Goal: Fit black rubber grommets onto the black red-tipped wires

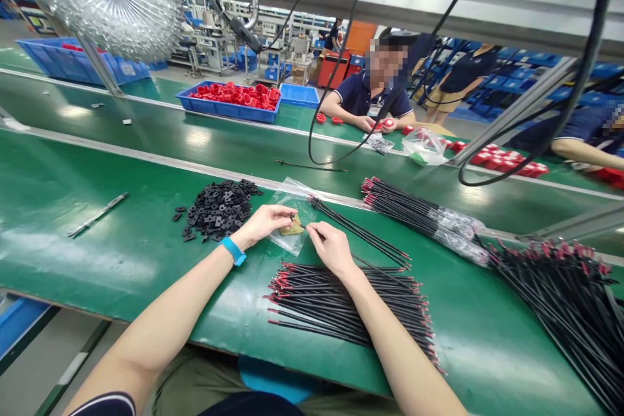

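Note:
Both my hands meet over a clear plastic bag (287, 244) with a yellowish piece (292, 229) on it. My left hand (266, 222), a blue band at its wrist, pinches a small black part (292, 216), mostly covered by the fingers. Close on its right, my right hand (331, 247) is closed on a black cable, whose tip points toward the left fingers and whose tail (373, 266) runs out behind the hand. A heap of small black flat parts with holes (217, 208) lies beside my left hand. Under my right forearm spreads a pile of black cables with red ends (312, 292).
Several loose cables (361, 227) lie just beyond my right hand. Bundled cables (404, 208) and a larger cable heap (556, 292) fill the right side. A pen-like tool (100, 214) lies left. Across the bench, a co-worker (370, 91) handles red parts near a blue tray (229, 110).

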Demonstrator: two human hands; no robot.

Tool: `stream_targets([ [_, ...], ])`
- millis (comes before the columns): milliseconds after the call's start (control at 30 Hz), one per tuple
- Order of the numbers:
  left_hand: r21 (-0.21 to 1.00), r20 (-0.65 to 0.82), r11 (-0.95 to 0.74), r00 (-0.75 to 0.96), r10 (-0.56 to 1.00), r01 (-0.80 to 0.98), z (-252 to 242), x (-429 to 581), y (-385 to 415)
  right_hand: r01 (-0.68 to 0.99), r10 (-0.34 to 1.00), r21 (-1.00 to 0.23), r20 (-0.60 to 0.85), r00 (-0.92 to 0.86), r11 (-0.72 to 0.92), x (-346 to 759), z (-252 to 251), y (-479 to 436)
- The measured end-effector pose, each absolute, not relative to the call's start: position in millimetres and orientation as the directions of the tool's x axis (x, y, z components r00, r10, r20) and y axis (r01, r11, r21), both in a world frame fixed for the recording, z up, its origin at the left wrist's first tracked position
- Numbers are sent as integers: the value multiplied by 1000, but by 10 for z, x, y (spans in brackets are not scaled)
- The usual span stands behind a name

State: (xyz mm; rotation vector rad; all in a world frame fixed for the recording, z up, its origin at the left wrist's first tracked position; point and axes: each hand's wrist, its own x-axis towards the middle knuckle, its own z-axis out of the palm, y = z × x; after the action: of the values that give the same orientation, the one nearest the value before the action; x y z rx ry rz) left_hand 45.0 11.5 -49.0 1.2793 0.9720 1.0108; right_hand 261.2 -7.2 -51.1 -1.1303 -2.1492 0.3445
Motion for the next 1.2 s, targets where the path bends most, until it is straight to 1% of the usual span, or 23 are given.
stream_targets([
  [133,994,-25,61,345,938,-94,-466,432,101,582,822,-581,430,-375,569,2619,-512,-70],
  [233,988,-32,91,412,911,-124,-449,407,91,544,849,-653,392,-354,527,2637,-538,-48],
  [367,986,-17,85,422,907,-144,-422,368,96,511,888,-731,318,-332,452,2659,-577,-17],
  [600,992,-5,55,405,914,-112,-394,361,102,483,895,-761,300,-330,433,2649,-569,-23],
  [767,996,5,31,413,911,-78,-379,367,89,469,889,-765,304,-343,442,2651,-583,-18],
  [867,999,25,-14,424,905,-30,-383,359,96,470,884,-757,322,-338,455,2658,-582,-12],
  [933,998,41,-53,437,899,14,-399,359,104,484,869,-725,363,-336,490,2658,-565,-18],
  [1000,997,46,-70,464,885,34,-425,374,105,522,826,-640,434,-358,563,2652,-540,-34],
  [1100,1000,15,-11,470,882,-12,-475,437,85,601,711,-412,560,-425,685,2633,-504,-66],
  [1200,994,-26,64,392,920,-84,-508,528,41,654,593,-182,641,-487,734,2620,-483,-90],
])
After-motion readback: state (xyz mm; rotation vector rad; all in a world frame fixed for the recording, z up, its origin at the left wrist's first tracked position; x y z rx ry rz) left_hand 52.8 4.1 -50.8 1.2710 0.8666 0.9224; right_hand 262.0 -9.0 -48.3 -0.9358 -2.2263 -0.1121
